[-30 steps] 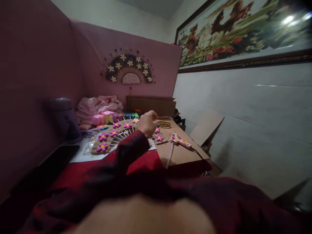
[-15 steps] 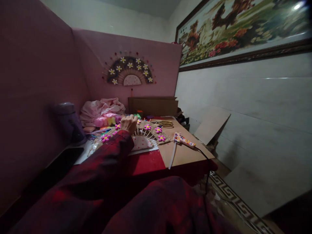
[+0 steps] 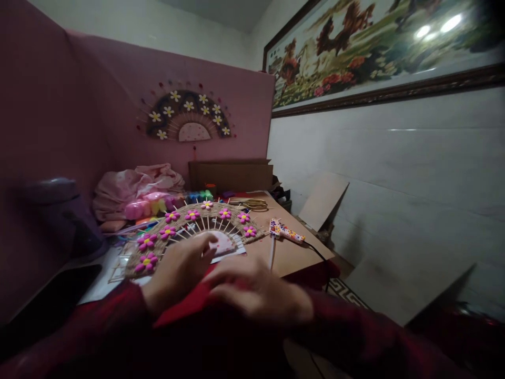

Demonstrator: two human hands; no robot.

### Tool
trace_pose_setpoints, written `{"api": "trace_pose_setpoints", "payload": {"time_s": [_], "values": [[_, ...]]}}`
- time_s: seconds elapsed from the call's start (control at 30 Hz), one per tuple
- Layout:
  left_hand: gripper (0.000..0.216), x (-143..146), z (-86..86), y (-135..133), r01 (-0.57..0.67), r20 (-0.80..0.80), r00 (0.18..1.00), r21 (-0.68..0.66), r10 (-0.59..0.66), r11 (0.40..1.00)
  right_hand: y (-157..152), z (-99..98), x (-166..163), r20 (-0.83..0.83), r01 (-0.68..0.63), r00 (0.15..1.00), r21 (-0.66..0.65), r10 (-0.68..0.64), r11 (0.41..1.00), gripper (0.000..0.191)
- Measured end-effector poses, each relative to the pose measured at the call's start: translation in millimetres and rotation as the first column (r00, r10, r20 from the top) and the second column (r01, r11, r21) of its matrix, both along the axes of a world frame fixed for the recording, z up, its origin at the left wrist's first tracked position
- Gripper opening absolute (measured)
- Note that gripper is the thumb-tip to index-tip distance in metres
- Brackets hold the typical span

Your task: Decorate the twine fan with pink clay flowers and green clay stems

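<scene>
A fan-shaped craft piece [image 3: 197, 223] of twine and wooden sticks, dotted with several pink flowers, lies on the table. My left hand [image 3: 179, 268] rests at its near edge, fingers loosely curled and reaching onto the pale centre. My right hand [image 3: 256, 292] lies flat over the red cloth [image 3: 181, 310] just in front, fingers stretched toward the left hand, blurred by motion. Neither hand visibly holds anything. Both sleeves are dark red.
A patterned glue gun [image 3: 286, 231] with a cord lies right of the fan on brown cardboard [image 3: 292, 252]. Gold scissors [image 3: 252, 204] sit behind. A pink cloth bundle [image 3: 134, 184], coloured pots [image 3: 199, 196], a purple jug [image 3: 51, 210] and a cardboard box [image 3: 231, 175] crowd the back. A finished fan [image 3: 185, 118] hangs on the pink wall.
My left hand drew back from the fan's far rim to its near edge. My right hand came into view beside it. The camera tilted down and left.
</scene>
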State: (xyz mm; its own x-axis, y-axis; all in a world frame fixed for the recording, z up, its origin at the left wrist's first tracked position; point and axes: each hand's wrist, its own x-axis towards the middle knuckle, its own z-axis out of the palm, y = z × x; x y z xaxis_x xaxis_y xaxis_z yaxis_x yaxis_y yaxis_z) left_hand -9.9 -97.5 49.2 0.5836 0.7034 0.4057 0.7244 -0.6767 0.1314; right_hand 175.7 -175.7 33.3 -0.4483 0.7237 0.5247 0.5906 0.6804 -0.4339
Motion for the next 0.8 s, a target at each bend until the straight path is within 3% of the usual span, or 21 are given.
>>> {"api": "trace_pose_setpoints", "payload": {"time_s": [0.07, 0.1, 0.17, 0.2, 0.27, 0.33, 0.47, 0.6, 0.8], "values": [[0.023, -5.5, -13.8, -17.4, 0.092, -0.014, 0.996, 0.071, -0.091, 0.993, 21.6, -8.2, 42.2, 0.033, 0.211, 0.976, 0.058, -0.213, 0.976, 0.019], [0.023, -6.3, -19.7, -22.4, 0.166, -0.024, 0.986, 0.09, -0.164, 0.982, 32.9, -13.2, 66.7, 0.075, 0.349, 0.931, 0.095, -0.357, 0.932, 0.019], [0.024, -4.3, -26.9, -23.9, 0.245, -0.03, 0.969, 0.125, -0.243, 0.961, 54.3, -24.3, 113.6, 0.215, 0.583, 0.768, 0.158, -0.603, 0.797, 0.031], [0.025, -2.1, -27.8, -20.9, 0.26, -0.035, 0.966, 0.137, -0.257, 0.956, 63.8, -29.8, 132.9, 0.318, 0.639, 0.694, 0.143, -0.646, 0.756, 0.043], [0.024, 3.1, -25.0, -9.1, 0.232, -0.041, 0.973, 0.163, -0.229, 0.959, 79.1, -39.8, 159.3, 0.471, 0.682, 0.614, 0.088, -0.633, 0.726, 0.051], [0.024, 7.3, -19.0, 7.3, 0.187, -0.021, 0.982, 0.181, -0.186, 0.966, 89.5, -46.9, 170.8, 0.529, 0.645, 0.643, 0.016, -0.554, 0.764, 0.047], [0.022, 8.6, -12.8, 42.0, 0.103, 0.08, 0.99, 0.156, -0.116, 0.982, 100.8, -52.0, 175.4, 0.492, 0.558, 0.731, -0.033, -0.473, 0.829, 0.036], [0.019, 0.9, -23.1, 67.7, 0.024, 0.14, 0.989, 0.197, -0.052, 0.98, 108.9, -54.0, 181.0, 0.416, 0.536, 0.783, -0.074, -0.463, 0.841, 0.034], [0.017, -11.1, -48.3, 78.3, 0.034, 0.287, 0.945, 0.39, -0.156, 0.92, 112.2, -51.9, 190.4, 0.384, 0.515, 0.814, -0.129, -0.436, 0.848, 0.042]]}}
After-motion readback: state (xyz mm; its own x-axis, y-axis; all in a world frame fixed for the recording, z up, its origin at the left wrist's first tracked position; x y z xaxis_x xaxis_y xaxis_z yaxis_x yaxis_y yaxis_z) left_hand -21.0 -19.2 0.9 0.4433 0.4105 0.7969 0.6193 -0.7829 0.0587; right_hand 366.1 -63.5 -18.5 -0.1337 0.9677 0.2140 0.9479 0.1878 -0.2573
